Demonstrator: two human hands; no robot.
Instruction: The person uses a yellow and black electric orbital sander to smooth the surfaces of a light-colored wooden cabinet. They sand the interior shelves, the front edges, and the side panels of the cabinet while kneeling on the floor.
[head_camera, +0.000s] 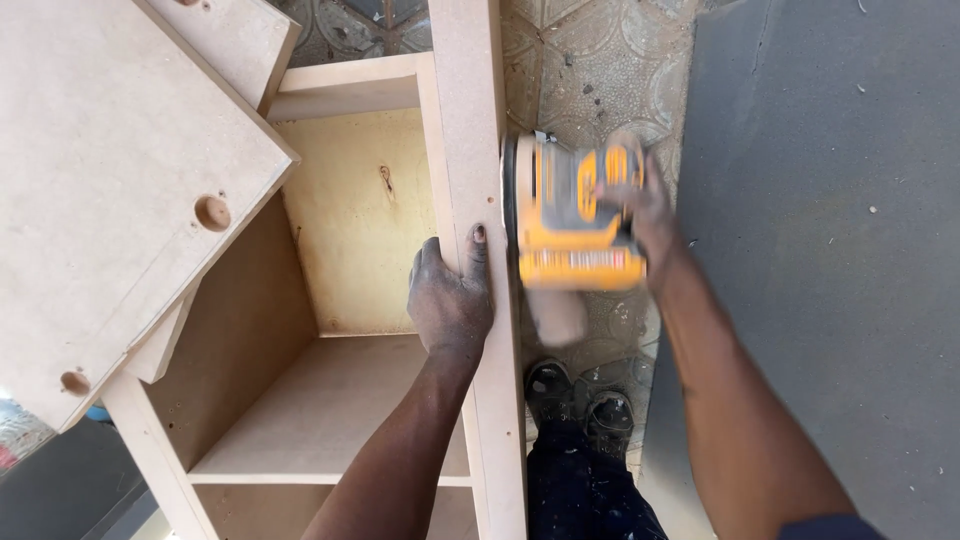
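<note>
Sander (572, 225) in right hand (640, 205)

One yellow power sander (575, 215) is in view, and one open fibreboard cabinet (340, 330) with one shelf (320, 410) showing inside it. Two loose fibreboard panels (110, 190) lie stacked on its far corner; three round drilled holes (212, 212) show in the nearer one. Two hands appear, the left hand (450, 295) and the right hand (640, 205), and two dark shoes (580, 400) stand on one patterned tiled floor (590, 70).
</note>
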